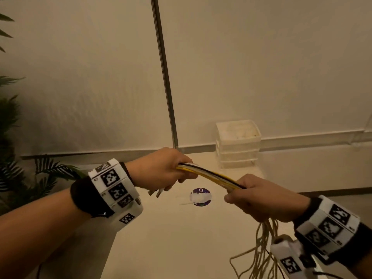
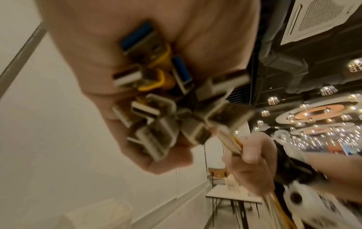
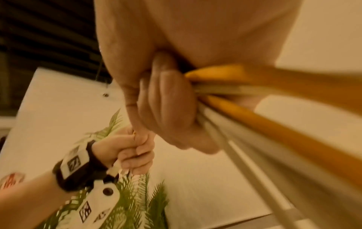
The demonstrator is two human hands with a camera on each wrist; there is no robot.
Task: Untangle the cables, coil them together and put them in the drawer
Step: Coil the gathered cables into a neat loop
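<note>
- Right now I'm at the straightening bit: the bundle of yellow, white and black cables [image 1: 211, 178] is gathered side by side and stretched between both fists, up in the air over the pale tabletop [image 1: 171, 238]. Looks mostly untangled to me, not coiled yet.
- My left hand [image 1: 161, 168] is closed tight round the plug end. The left wrist view shows a messy cluster of metal USB-style plugs [image 2: 162, 105], some with blue inserts, sticking out of the fist.
- My right hand [image 1: 259, 196] is also curled firmly round the same bundle further along, knuckles up, and the loose tails [image 1: 261, 254] hang below it in wavy loops toward the table's near edge.
- Both forearms are raised and angled in toward each other, left fist a bit higher than the right, so the held stretch bows slightly downward to the right.
- Next move, I reckon: keep the plug end pinned in the left and start wrapping the hanging length into loops. It needs a steady grip so the strands don't splay.
- The white plastic stack of drawers [image 1: 237, 143] sits at the back of the table by the wall, well apart from my hands. Can't tell if any drawer is open.
- There's a round purple sticker [image 1: 201, 196] on the table under the bundle.
</note>
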